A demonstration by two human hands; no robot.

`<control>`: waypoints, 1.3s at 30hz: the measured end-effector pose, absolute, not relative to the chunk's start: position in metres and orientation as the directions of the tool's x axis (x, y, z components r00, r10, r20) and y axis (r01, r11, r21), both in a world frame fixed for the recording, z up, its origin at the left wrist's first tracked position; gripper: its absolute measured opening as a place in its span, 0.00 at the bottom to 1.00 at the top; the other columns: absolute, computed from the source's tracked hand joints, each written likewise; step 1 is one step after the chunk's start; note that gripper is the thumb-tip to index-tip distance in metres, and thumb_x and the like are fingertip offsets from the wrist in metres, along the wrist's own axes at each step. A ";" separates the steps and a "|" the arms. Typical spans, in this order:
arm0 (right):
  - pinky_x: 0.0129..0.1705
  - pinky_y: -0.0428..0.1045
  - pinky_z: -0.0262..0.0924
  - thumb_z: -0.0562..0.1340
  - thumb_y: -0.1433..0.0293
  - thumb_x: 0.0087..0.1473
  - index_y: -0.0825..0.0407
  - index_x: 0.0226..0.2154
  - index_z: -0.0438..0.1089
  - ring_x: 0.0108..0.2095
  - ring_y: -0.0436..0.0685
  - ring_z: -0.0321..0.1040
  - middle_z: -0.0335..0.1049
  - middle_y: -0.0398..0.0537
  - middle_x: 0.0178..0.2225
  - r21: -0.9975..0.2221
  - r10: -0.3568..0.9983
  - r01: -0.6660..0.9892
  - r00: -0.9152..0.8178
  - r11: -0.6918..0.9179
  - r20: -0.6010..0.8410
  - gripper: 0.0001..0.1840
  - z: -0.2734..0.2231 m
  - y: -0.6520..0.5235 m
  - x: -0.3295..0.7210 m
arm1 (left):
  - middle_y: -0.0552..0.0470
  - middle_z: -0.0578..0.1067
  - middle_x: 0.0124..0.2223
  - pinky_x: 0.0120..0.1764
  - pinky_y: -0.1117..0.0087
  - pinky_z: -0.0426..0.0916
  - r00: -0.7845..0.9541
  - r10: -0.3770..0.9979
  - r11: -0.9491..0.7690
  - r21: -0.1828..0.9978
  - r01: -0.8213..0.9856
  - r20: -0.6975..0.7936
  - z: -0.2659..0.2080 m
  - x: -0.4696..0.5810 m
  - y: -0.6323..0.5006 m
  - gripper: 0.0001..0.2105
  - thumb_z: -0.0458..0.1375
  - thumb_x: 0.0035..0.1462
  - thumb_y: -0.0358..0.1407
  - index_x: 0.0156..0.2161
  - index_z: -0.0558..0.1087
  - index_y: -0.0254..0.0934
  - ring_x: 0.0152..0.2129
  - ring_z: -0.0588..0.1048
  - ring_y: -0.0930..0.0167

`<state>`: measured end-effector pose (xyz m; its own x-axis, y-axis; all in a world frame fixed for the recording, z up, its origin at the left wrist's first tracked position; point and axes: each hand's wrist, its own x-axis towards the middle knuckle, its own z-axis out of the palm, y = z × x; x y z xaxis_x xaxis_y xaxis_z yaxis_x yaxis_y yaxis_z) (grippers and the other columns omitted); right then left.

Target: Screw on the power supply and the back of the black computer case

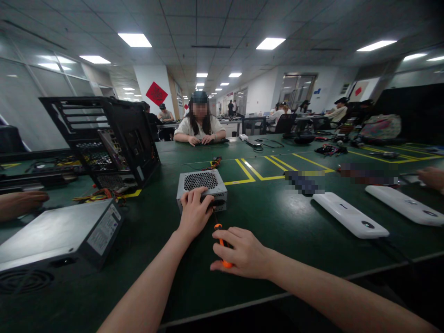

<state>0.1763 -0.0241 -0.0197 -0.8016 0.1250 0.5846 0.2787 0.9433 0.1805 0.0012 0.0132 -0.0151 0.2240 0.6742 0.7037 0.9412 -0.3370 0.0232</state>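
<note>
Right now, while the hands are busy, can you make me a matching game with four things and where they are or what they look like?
Things:
1. screwdriver
2. small metal box with a honeycomb grille
3. computer case
4. diamond-shaped sign

Clues:
A. black, toward the left of the picture
B. held in the right hand
C. red, on a white pillar
D. grey, touched by the left hand

Right pairs: 1-B, 2-D, 3-A, 4-C
</note>
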 end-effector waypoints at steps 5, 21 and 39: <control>0.35 0.49 0.60 0.51 0.58 0.51 0.59 0.43 0.60 0.40 0.57 0.62 0.60 0.61 0.44 0.049 0.131 0.178 -0.858 0.983 0.497 0.23 -0.017 -0.023 0.180 | 0.46 0.63 0.50 0.46 0.56 0.51 0.230 0.670 -0.344 0.021 0.939 0.706 -0.014 0.001 0.013 0.09 0.56 0.47 0.33 0.37 0.69 0.42 0.47 0.59 0.61; 0.32 0.48 0.57 0.52 0.56 0.52 0.58 0.42 0.61 0.34 0.53 0.65 0.66 0.55 0.41 0.118 0.073 0.162 -0.837 0.980 0.542 0.23 -0.015 -0.025 0.175 | 0.46 0.64 0.49 0.46 0.57 0.51 0.211 0.664 -0.329 0.027 0.944 0.717 -0.018 0.001 0.015 0.09 0.56 0.48 0.34 0.37 0.69 0.42 0.47 0.59 0.62; 0.33 0.49 0.60 0.54 0.53 0.50 0.57 0.36 0.63 0.34 0.55 0.65 0.66 0.56 0.39 0.120 0.087 0.205 -0.777 0.971 0.623 0.23 -0.017 -0.026 0.175 | 0.46 0.63 0.49 0.46 0.57 0.51 0.214 0.671 -0.329 0.027 0.944 0.710 -0.017 0.001 0.015 0.10 0.56 0.47 0.33 0.38 0.69 0.42 0.47 0.59 0.62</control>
<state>0.1746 -0.0264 -0.0172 -0.7775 0.0866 0.6230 0.2047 0.9714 0.1204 0.0008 0.0147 -0.0168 0.2138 0.6707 0.7103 0.9439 -0.3291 0.0267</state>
